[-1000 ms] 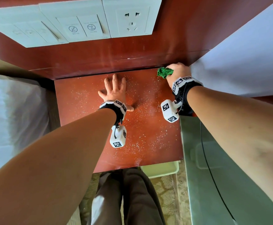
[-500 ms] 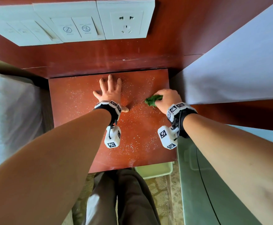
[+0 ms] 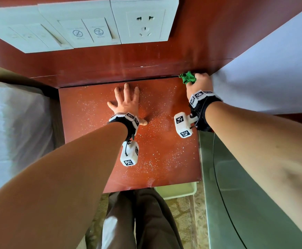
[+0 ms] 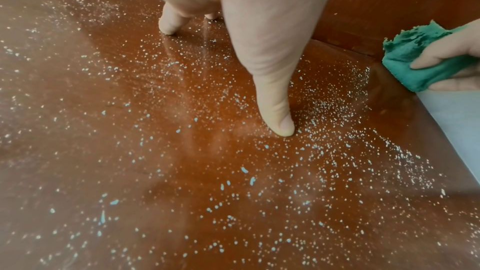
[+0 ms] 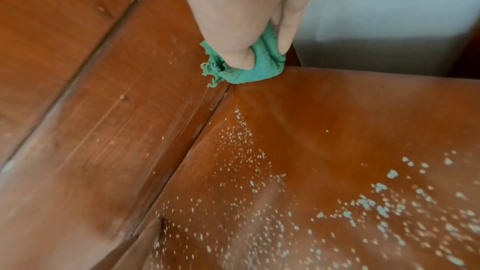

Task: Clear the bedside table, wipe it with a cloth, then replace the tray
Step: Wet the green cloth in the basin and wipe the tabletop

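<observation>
The red-brown bedside table is speckled with small white droplets. My left hand lies flat on it near the back, fingers spread and straight, thumb tip pressing the wood. My right hand grips a bunched green cloth at the table's far right corner, against the back panel. A strip near that corner looks free of droplets. A pale green tray shows partly below the table's front edge.
A wooden wall panel with white switches and a socket rises behind the table. White bedding lies at left and right. A grey-green surface sits at right, my legs below.
My right hand has carried the cloth from the table's middle back to the far right corner. The left hand has stayed flat in place.
</observation>
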`<state>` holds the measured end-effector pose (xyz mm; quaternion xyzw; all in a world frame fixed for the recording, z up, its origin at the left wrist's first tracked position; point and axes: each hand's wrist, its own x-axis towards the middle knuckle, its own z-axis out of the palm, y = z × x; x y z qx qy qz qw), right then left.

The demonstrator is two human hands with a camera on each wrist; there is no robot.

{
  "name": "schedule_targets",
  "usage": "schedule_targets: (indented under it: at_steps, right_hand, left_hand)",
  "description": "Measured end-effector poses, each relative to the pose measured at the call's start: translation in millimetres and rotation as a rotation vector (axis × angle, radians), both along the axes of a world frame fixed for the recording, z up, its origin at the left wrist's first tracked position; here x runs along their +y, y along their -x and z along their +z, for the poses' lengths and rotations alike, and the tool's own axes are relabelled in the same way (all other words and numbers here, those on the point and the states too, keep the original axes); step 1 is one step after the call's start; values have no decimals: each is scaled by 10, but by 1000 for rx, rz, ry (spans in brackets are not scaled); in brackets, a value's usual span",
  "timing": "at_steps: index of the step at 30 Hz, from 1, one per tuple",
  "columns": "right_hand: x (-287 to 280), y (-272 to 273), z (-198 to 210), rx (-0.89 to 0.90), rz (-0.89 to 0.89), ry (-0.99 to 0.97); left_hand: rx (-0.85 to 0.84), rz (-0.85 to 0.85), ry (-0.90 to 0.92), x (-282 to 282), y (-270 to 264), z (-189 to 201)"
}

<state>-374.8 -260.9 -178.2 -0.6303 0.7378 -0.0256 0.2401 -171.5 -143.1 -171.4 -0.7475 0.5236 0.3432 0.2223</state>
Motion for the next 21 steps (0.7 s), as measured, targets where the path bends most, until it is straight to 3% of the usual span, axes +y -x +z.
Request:
schedule_targets:
  at_steps: [11, 16, 18, 21]
  right_hand:
    - [452, -119, 37, -99, 449, 4]
    - [663, 28, 90, -68, 650, -182]
    - [577, 46, 141, -88, 623, -225]
    - [322, 86, 219, -102, 399, -32]
  left_hand:
    - [-10, 12, 11, 11, 0, -11]
    - [-12, 12, 10, 4, 13, 6]
    - [-10, 12, 13, 7, 16, 19]
    - [-1, 13, 12, 10, 11, -6]
